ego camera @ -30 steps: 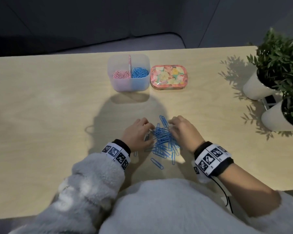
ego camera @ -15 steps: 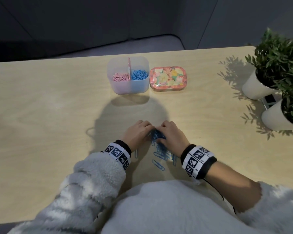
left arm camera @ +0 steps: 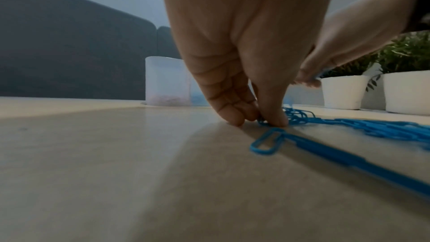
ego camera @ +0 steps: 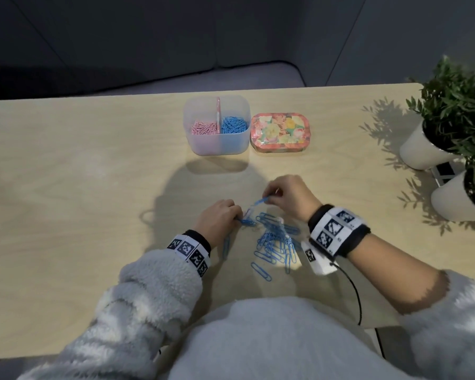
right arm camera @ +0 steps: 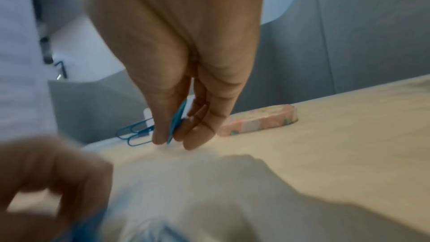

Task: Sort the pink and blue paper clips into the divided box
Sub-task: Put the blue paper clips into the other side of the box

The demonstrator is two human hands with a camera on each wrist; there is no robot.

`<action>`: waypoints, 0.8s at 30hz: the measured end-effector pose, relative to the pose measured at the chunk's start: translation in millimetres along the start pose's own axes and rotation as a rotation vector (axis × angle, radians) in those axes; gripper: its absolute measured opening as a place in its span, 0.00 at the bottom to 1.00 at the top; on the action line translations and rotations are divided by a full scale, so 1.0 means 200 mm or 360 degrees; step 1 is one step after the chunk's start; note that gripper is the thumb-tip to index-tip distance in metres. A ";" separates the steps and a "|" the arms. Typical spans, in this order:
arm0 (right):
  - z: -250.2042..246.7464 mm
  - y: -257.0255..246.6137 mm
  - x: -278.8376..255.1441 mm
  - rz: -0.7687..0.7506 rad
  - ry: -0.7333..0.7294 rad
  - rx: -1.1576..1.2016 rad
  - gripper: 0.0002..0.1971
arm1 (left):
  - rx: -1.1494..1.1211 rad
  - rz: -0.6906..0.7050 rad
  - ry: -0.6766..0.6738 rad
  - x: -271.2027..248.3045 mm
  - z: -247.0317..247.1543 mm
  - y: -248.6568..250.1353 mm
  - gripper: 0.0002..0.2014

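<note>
A loose pile of blue paper clips [ego camera: 274, 242] lies on the wooden table near its front edge. My right hand [ego camera: 272, 197] is lifted just beyond the pile and pinches a few blue clips [right arm camera: 139, 132] between thumb and fingers. My left hand [ego camera: 237, 215] stays low at the pile's left side, its fingertips [left arm camera: 272, 122] pinching blue clips [left arm camera: 263, 122] against the table. The divided box [ego camera: 217, 144] stands farther back, pink clips [ego camera: 203, 127] in its left half and blue clips [ego camera: 233, 124] in its right half.
A flowered tin [ego camera: 280, 133] sits right beside the box. Two white plant pots [ego camera: 420, 149] [ego camera: 455, 198] stand at the right edge. One blue clip [ego camera: 226, 246] lies apart by my left wrist.
Both hands were pressed together over the pile; now my right hand has lifted up and away toward the box with blue clips in its pinch, uncovering the pile. My left hand stays at the pile.
</note>
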State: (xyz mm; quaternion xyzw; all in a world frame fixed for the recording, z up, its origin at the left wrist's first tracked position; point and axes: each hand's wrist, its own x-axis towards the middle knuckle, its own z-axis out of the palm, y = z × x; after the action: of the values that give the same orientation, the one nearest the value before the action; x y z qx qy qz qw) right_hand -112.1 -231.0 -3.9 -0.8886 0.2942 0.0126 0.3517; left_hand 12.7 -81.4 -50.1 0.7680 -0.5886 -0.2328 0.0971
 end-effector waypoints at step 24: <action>-0.29 -0.25 0.36 -0.0021 0.0600 0.0251 0.14 | -0.0262 -0.0380 0.0682 0.50 -0.63 -0.04 0.10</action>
State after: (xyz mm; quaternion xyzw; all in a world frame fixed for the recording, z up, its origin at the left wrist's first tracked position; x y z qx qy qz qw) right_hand -37.3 -275.6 55.1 -0.8468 0.3491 -0.1792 0.3591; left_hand 98.0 -190.1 31.6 0.8533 -0.4389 -0.1218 0.2536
